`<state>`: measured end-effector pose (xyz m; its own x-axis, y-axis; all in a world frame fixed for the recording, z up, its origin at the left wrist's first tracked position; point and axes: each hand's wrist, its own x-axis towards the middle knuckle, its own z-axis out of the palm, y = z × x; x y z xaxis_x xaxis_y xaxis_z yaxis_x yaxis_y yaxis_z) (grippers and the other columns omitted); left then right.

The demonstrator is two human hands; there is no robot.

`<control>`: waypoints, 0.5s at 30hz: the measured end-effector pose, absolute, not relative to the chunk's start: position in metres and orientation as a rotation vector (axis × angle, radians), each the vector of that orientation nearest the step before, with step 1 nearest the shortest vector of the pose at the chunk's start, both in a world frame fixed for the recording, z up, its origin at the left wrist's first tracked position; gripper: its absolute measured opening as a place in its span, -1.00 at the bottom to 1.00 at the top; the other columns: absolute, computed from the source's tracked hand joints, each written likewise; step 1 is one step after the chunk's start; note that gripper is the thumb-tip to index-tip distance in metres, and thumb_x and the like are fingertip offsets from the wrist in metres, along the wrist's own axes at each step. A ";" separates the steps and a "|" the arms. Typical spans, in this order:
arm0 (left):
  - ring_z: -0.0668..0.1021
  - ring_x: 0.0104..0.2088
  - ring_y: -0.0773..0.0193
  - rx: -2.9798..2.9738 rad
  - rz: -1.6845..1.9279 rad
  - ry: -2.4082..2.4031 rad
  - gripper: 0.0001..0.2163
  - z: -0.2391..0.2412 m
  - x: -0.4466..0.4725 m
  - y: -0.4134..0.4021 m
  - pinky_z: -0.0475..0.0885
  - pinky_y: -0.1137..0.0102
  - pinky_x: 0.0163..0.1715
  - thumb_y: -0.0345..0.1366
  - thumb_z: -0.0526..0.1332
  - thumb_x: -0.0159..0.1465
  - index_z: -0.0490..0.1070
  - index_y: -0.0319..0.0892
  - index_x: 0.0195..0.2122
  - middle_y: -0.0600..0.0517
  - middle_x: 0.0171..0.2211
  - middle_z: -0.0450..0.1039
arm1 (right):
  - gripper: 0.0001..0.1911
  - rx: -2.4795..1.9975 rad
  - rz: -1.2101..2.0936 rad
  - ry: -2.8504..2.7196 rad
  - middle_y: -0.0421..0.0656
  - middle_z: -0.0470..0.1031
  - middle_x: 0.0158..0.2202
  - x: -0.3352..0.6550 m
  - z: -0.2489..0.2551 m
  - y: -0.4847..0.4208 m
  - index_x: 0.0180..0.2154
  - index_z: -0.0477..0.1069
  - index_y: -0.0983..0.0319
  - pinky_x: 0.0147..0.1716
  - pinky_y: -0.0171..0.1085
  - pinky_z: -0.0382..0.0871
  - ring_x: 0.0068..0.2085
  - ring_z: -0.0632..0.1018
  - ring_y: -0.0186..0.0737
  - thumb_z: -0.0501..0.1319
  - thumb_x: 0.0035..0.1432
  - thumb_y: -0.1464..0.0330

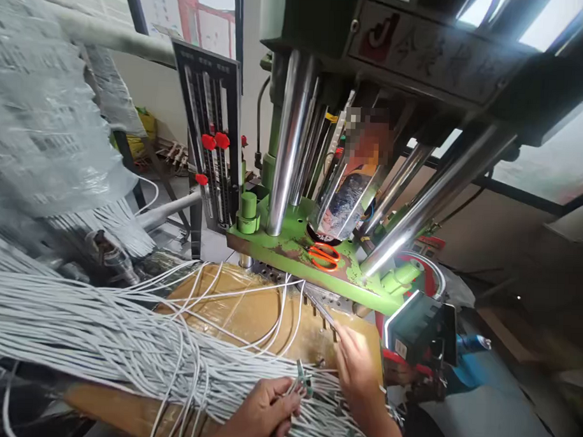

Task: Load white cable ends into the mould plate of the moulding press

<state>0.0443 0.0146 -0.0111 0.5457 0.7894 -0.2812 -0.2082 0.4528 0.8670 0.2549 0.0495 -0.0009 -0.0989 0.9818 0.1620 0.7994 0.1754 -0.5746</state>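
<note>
My left hand [263, 409] is closed in a pinch low in the view. Its fingertips hold a white cable end with a small green piece [304, 379] sticking up from it. To the right, my right hand [356, 367] is closed on the near end of a slim metal bar [321, 306]. The bar runs away from me toward the perforated metal plate [270, 274] under the green press. Beneath and around both hands lies a thick spread of white cables [125, 337], several with small green ends. A few cables reach up to the plate's front edge.
A green press bed [285, 260] with shiny columns [290, 148] stands ahead, orange-handled scissors [324, 256] lying on it. A brown work surface [250, 312] lies under the cables. Plastic-wrapped cable bundles [47, 108] hang left. A dark green box [416, 325] sits right.
</note>
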 end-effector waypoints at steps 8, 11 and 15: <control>0.26 -0.66 0.52 0.838 0.829 0.856 -0.49 -0.015 0.035 0.033 0.05 0.53 -0.66 0.09 0.29 0.10 0.35 -0.25 -0.15 -0.04 -0.30 0.49 | -0.58 -1.970 0.454 -2.163 0.05 0.46 -0.09 0.305 -0.019 0.085 -0.02 0.40 0.27 0.02 -0.04 0.37 0.00 0.47 0.01 -0.10 0.27 0.30; 0.34 -0.54 0.43 1.179 0.850 0.945 -0.72 -0.010 0.032 0.034 0.18 0.50 -0.52 -0.09 0.25 0.19 0.41 -0.25 -0.37 0.03 -0.41 0.44 | -0.64 -2.054 0.666 -2.094 0.03 0.51 -0.19 0.297 -0.004 0.073 -0.08 0.36 0.24 -0.06 -0.02 0.37 -0.09 0.52 0.02 -0.11 0.23 0.31; 0.32 -0.52 0.39 1.796 0.881 0.921 -0.71 -0.005 0.032 0.037 0.17 0.47 -0.46 -0.33 0.07 0.30 0.28 -0.22 -0.59 0.10 -0.61 0.25 | -0.59 -1.889 1.119 -1.772 -0.09 0.55 -0.28 0.270 0.009 0.042 0.02 0.32 0.24 -0.08 -0.11 0.40 -0.18 0.55 -0.07 0.02 0.13 0.33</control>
